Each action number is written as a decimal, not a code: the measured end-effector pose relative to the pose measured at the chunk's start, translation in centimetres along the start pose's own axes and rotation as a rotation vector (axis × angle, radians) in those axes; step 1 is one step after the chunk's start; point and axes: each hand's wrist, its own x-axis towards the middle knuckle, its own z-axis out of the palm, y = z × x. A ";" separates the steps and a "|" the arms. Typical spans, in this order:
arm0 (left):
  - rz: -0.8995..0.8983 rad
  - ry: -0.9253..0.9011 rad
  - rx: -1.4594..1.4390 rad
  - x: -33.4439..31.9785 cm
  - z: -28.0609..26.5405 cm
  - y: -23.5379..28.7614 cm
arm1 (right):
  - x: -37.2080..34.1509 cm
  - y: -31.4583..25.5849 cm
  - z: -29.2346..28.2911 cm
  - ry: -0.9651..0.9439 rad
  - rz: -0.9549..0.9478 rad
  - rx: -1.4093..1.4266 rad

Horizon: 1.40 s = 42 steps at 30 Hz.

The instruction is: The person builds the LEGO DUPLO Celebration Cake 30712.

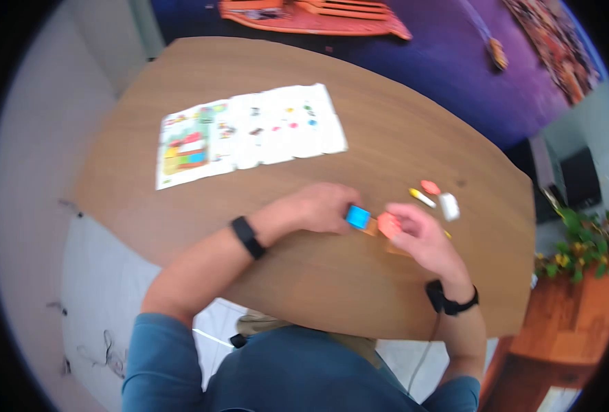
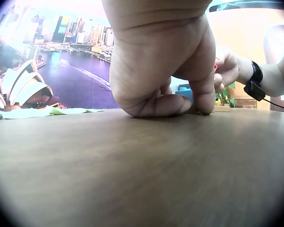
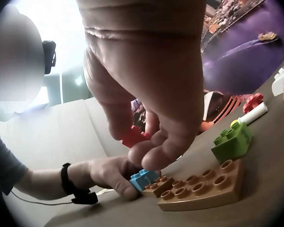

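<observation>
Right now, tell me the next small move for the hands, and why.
I'd probably lower the red brick onto the bare part of the small brown piece: the right hand holds it raised nearby, while the left hand grips the blue brick beside that spot.

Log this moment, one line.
left hand: holds blue brick | right hand: holds raised red brick | brown plate, green brick: on table

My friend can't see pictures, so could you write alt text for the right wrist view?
A person's right-hand grip pinches a red plastic piece above a brown tabletop, while the left-hand grip holds a small light-blue plastic brick. Nearby lie a flat brown studded plastic plate and a green plastic brick.
</observation>
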 end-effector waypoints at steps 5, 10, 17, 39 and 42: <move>-0.042 -0.031 -0.016 -0.1 -0.4 0.7 | 0.2 -0.6 0.8 0.119 -0.138 -0.413; -0.016 0.005 -0.043 0.2 0.7 -0.7 | 0.4 -0.1 0.1 0.196 -0.253 -0.616; -0.035 -0.005 -0.079 0.2 0.2 0.3 | 0.6 1.0 0.2 0.125 -0.248 -0.577; -0.110 -0.013 -0.078 -0.1 -0.6 1.3 | 2.0 -0.4 2.2 0.061 -0.118 -0.623; -0.039 0.078 -0.150 -0.7 -0.2 1.5 | 1.9 1.5 2.3 0.101 -0.266 -0.690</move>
